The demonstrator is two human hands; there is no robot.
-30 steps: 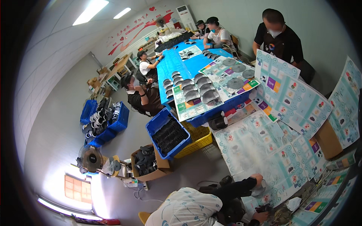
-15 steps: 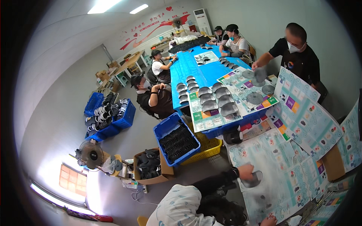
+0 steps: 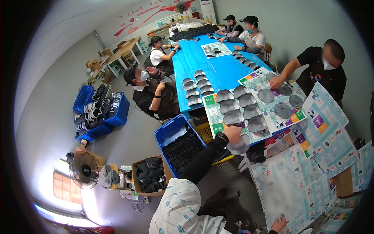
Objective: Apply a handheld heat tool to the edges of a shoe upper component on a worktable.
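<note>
My left hand [image 3: 233,134] reaches out over the near edge of the blue-covered table, closed on a grey curved shell-shaped piece [image 3: 238,145]. Two rows of similar grey curved pieces [image 3: 233,117] sit just beyond it on a printed sheet [image 3: 213,113]. Low in the view, my right hand [image 3: 279,225] rests over the powdery printed sheets [image 3: 280,187] of the nearer work surface. Its fingers are bent together around a small dark thing too small to name.
A co-worker [image 3: 323,70] at the right handles flat grey round pieces [image 3: 266,96]. Other people sit along the blue table [image 3: 194,58]. A blue crate [image 3: 159,136] of black pieces and a cardboard box [image 3: 136,183] stand left of my arm. A fan [image 3: 85,170] is farther left.
My left hand has moved from the nearer sheets up to the blue table's edge, carrying the grey curved piece. The co-worker at the right has leaned lower over the flat pieces.
</note>
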